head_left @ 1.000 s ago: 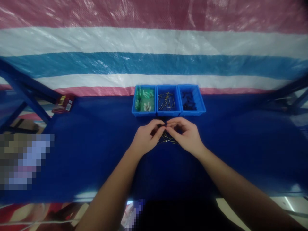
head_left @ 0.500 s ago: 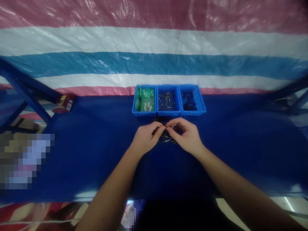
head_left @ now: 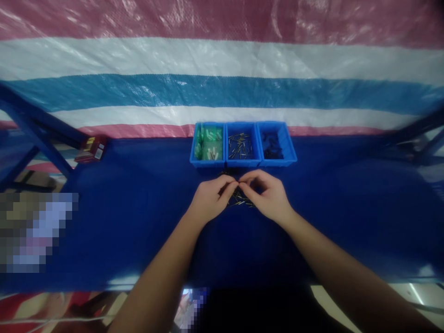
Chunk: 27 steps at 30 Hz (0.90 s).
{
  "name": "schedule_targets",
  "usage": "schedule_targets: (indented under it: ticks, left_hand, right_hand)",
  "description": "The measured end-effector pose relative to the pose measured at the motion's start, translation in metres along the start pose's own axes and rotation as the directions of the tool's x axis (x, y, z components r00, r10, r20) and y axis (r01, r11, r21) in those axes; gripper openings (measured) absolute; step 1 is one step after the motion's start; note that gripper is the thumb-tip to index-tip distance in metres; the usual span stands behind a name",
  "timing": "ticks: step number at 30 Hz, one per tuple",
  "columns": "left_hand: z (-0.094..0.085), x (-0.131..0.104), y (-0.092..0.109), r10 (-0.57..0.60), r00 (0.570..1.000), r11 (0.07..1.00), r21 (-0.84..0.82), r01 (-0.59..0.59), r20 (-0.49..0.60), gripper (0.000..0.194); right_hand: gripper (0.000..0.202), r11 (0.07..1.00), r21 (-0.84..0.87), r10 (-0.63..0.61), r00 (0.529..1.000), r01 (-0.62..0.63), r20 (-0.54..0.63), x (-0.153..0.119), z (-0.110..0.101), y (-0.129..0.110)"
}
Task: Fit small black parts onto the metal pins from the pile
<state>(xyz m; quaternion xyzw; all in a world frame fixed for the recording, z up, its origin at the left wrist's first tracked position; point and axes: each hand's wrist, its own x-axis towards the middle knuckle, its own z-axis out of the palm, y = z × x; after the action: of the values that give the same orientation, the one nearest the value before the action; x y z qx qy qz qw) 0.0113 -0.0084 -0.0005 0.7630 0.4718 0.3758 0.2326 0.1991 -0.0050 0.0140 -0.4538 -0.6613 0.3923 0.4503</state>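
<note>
My left hand [head_left: 212,196] and my right hand [head_left: 269,194] meet fingertip to fingertip over the middle of the blue table. Both are closed in a pinch, and whatever lies between the fingertips is too small and hidden to name. Beneath them a loose pile of thin metallic pieces [head_left: 240,202] lies on the table, partly covered by the fingers. Just beyond stand three joined blue bins. The left bin [head_left: 208,163] holds green and whitish pieces, the middle bin [head_left: 243,163] slender metal pieces [head_left: 239,147], and the right bin [head_left: 279,163] dark pieces [head_left: 272,145].
A dark red box [head_left: 92,149] sits at the table's far left, beside a blue metal frame [head_left: 41,134]. Behind the blue table [head_left: 145,185] hangs a striped plastic sheet [head_left: 222,60]. A pixelated patch covers part of the left edge.
Almost nothing differs. Both hands stay together over the pile, with the fingertips shifted only very slightly.
</note>
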Motion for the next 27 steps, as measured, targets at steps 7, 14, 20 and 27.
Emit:
schedule_targets:
  ticks: [7, 14, 20, 27]
  left_hand:
    - [0.0017, -0.0015, 0.0, -0.041, 0.999, 0.997, -0.059, 0.041, 0.001, 0.02]
    - [0.0003, -0.0008, 0.0007, -0.036, 0.999, 0.999, -0.034, 0.036, 0.003, 0.014]
    - [-0.0007, -0.0002, 0.0012, -0.035, 0.999, 0.999, -0.018, 0.035, 0.019, 0.018]
    - [0.002, -0.0015, -0.0004, -0.026, 1.0, 0.997, -0.068, 0.025, -0.007, 0.013]
  right_hand:
    - [0.008, 1.0, 0.017, 0.021, 1.0, -0.021, -0.01, 0.0, -0.001, -0.0013]
    - [0.01, 1.0, -0.004, 0.007, 1.0, -0.007, -0.012, 0.0, -0.0004, -0.0012]
    - [0.011, 1.0, 0.006, 0.008, 1.0, -0.008, -0.009, -0.0005, -0.0016, 0.0009]
    - [0.01, 1.0, 0.016, 0.017, 1.0, -0.016, -0.024, -0.0001, -0.0005, -0.0009]
